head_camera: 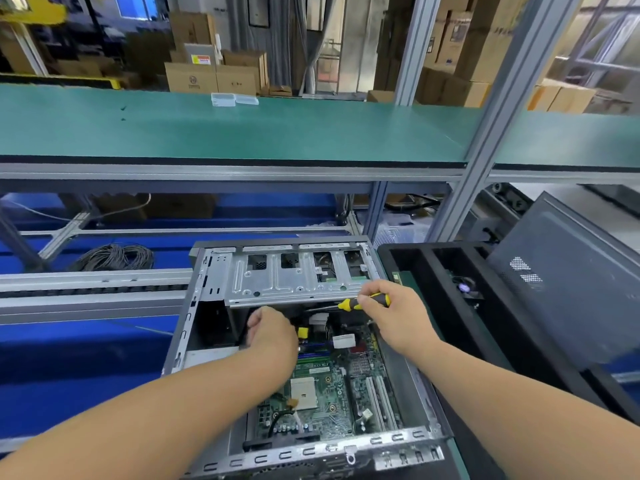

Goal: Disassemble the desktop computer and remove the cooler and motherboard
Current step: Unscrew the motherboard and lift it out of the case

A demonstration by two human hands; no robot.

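Computer case point(304, 441) beside blue conveyor point(79, 362)

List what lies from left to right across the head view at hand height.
coiled cable → left hand → screwdriver gripped by the right hand → black tray → grey side panel

No legible text; box point(204, 58) label too blurred.
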